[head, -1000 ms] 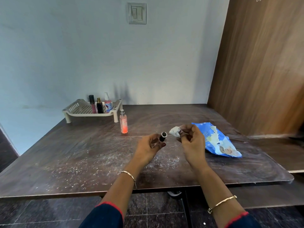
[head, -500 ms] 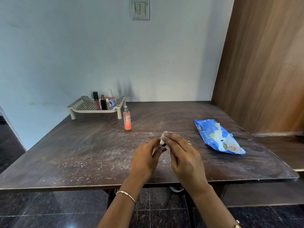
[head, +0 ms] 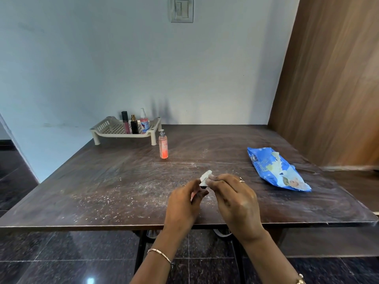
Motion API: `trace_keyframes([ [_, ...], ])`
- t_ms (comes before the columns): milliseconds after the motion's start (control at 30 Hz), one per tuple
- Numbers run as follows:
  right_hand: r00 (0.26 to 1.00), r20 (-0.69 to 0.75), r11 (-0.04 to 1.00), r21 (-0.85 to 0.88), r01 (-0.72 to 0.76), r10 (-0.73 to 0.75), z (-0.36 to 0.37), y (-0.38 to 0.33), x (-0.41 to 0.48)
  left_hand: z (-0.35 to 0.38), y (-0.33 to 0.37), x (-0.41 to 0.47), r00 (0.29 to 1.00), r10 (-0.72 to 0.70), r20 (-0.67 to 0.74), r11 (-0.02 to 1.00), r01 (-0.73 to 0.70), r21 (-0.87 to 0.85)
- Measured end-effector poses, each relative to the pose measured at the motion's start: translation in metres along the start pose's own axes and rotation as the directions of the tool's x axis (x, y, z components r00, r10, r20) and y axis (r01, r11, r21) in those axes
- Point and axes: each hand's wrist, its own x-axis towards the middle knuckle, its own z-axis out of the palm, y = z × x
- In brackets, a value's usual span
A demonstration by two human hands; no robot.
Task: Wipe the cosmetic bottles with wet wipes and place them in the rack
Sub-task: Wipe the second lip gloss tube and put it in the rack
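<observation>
1. Left hand (head: pixel 182 203): fingers curled, gripping a small bottle (head: pixel 203 187) above the table's near edge. Only a dark sliver of the bottle shows between the fingertips, so its shape cannot be told. It is probably held up off the surface so the wipe can reach all round it.

2. Right hand (head: pixel 235 199): thumb and fingers pinch a wadded white wipe (head: pixel 205 178) and press it on the bottle's far end. The two hands meet there. A ring shows on one finger.

3. Step in hand, as judged: wiping this bottle, which has not yet been racked.

4. Table (head: pixel 102 181): dark wood, with pale powdery specks towards the near edge.

5. Spray bottle (head: pixel 163 147): pink-orange, upright on the table just beside the rack's right front leg. It stands outside the rack, so it is likely waiting to be wiped.

6. Rack (head: pixel 102 128): beige, perforated, on short legs at the far left corner against the wall. On it, upright in a row towards its right side, are a gloss tube (head: pixel 125 124), a black bottle (head: pixel 134 127) and a pump bottle (head: pixel 144 124), presumably finished.

7. Wipes pack (head: pixel 276 169): blue, lying flat near the right edge with its flap open and a sheet showing. It is within the right hand's reach.

8. Wall switch (head: pixel 182 9): above the far edge.
</observation>
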Motion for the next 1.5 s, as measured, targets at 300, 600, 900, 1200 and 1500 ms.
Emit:
trace_keyframes([
  [300, 0.976, 0.146, 0.986, -0.044, -0.159, 0.164, -0.009, 0.016, -0.006, -0.017, 0.006, 0.015, 0.996, -0.088, -0.005, 0.995, 0.088, -0.045],
  [600, 0.993, 0.101, 0.994, 0.074, -0.075, 0.068, -0.007, -0.008, 0.044, -0.019, 0.013, 0.012, 0.995, -0.099, 0.007, 0.995, 0.099, -0.006],
  [900, 0.997, 0.025, 0.991, 0.117, -0.071, 0.068, -0.003, -0.004, 0.04, -0.027, 0.023, 0.01, 0.964, -0.189, 0.186, 0.909, 0.243, -0.338],
  [1200, 0.994, 0.081, 0.995, -0.085, -0.06, 0.067, 0.001, -0.002, 0.037, -0.019, 0.039, -0.005, 0.873, -0.313, 0.374, 0.358, 0.473, -0.805],
  [1500, 0.96, 0.275, 0.99, -0.14, -0.003, 0.041, 0.01, -0.022, 0.009, -0.018, 0.035, 0.003, 0.835, -0.364, 0.413, 0.087, 0.471, -0.878],
])
